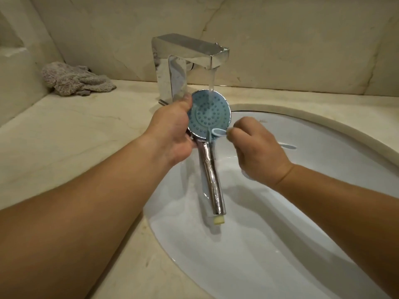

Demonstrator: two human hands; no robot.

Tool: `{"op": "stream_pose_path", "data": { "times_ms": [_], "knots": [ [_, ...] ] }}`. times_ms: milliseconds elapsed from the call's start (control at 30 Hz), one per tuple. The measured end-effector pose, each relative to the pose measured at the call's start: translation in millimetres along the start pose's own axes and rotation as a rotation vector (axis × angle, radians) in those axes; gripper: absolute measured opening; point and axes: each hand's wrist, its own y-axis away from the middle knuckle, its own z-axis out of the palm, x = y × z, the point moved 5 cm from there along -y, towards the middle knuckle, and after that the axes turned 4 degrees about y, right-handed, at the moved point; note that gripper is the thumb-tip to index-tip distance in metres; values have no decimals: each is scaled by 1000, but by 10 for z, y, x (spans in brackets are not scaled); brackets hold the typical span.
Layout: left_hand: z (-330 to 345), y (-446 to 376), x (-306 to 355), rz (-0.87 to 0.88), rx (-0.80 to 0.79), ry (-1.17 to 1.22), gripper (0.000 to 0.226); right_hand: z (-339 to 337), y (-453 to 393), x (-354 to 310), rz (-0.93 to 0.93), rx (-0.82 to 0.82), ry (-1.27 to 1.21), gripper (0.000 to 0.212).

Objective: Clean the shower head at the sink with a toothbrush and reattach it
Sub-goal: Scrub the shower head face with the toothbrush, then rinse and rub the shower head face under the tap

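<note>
Left hand (pixel 172 128) grips wet shower head (pixel 208 114) by neck; right hand (pixel 257 149) pinches toothbrush (pixel 218 132). Probably light, stiff, slippery.

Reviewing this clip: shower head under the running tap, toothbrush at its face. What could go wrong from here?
1. The left hand grips only the rim of the shower head; wet chrome could slip, and the long handle would drop into the sink.
2. Water from the faucet hits the tilted face and may splash onto the counter.
3. The right hand pinches the toothbrush near its head, so control could be weak.
</note>
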Motion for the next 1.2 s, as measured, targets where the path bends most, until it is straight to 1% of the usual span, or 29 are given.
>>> {"op": "stream_pose_path", "data": {
  "times_ms": [33,67,133,167,200,233,300,367,400,433,500,533,600,667,700,733,767,800,833,900,933,967,1000,1067,1133,1200],
  "knots": [
    [6,2,4,5,4,-2,28,-10,4,-11,-7,-11,-16,12],
    [8,2,5,9,7,-6,28,-36,-16,39,30,2,-42,9],
    [6,4,-1,11,10,-17,27,-92,-68,218,187,33,-88,5],
    [1,3,-3,9,12,-21,27,-93,-67,322,271,4,-95,5],
    [-4,1,-5,6,15,-24,26,-70,-43,428,345,-70,-77,6],
    [-6,2,-5,5,18,-24,26,-22,7,539,415,-187,-34,8],
    [-5,12,-2,4,23,-23,26,109,163,702,527,-500,79,8],
    [5,19,-4,0,16,-25,26,244,328,751,538,-776,186,10],
    [11,19,-9,-3,11,-28,25,300,389,760,544,-859,209,10],
    [15,20,-12,-5,8,-31,25,332,429,755,563,-907,209,10],
    [17,20,-12,-5,9,-28,27,376,466,735,590,-949,224,9],
    [16,19,-9,-5,12,-28,27,389,475,713,584,-969,251,10],
    [20,27,-7,-2,14,-37,27,448,520,680,561,-1020,318,20],
    [24,40,-11,-3,9,-46,26,461,534,657,551,-1055,341,21],
    [25,45,-9,-3,8,-49,26,426,487,649,550,-1044,331,19],
    [23,43,-7,-3,10,-50,26,363,393,641,538,-999,309,18],
    [20,42,-3,-1,15,-49,27,264,261,618,531,-924,266,21],
    [19,42,-2,3,22,-51,27,143,102,576,539,-814,181,24],
    [22,44,-3,6,26,-57,27,6,-51,509,584,-688,38,25],
    [27,46,2,12,27,-68,28,-173,-252,339,731,-450,-358,26],
    [20,48,10,15,30,-69,28,-199,-293,261,790,-379,-526,31],
    [12,54,21,16,33,-64,29,-183,-299,195,834,-364,-652,40],
    [2,58,28,15,32,-54,30,-126,-281,144,860,-389,-752,51],
    [1,69,32,8,9,-43,34,-25,-268,67,848,-429,-900,73],
    [39,92,20,2,-26,-55,36,44,-313,80,804,-375,-998,90],
    [81,112,1,-15,-45,-47,37,92,-383,97,780,-318,-999,103]
  ]
}}
